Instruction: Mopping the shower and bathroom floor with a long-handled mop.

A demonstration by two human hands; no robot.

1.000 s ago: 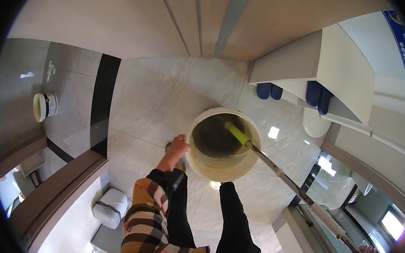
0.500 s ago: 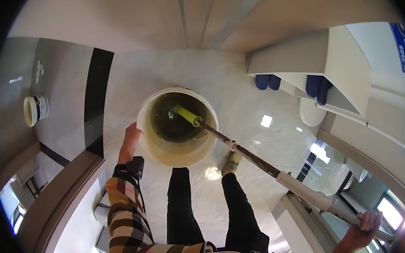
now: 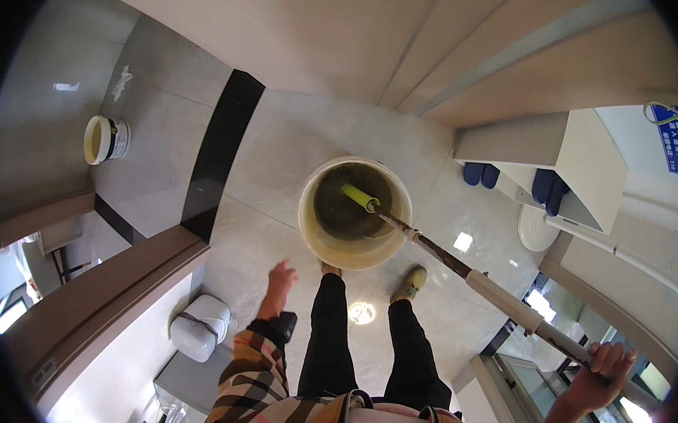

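A large white bucket of dark water stands on the floor in front of my feet. A mop leans out of it, its yellow-green lower sleeve dipping into the water, where its head is hidden. The long, worn pole slants over the bucket's rim to the right. Near its upper end, my right hand is wrapped round the pole. My left hand hangs free below and left of the bucket, apart from it, fingers loosely spread and holding nothing.
At the right, a white cabinet has dark blue slippers beneath it. A smaller white bucket stands beyond the black threshold strip at the left. Brown door frames flank the left side; a white bin sits inside.
My left hand has let go of the bucket's rim and drawn back toward me. The view has shifted, so the bucket appears farther right. My right hand still grips the pole.
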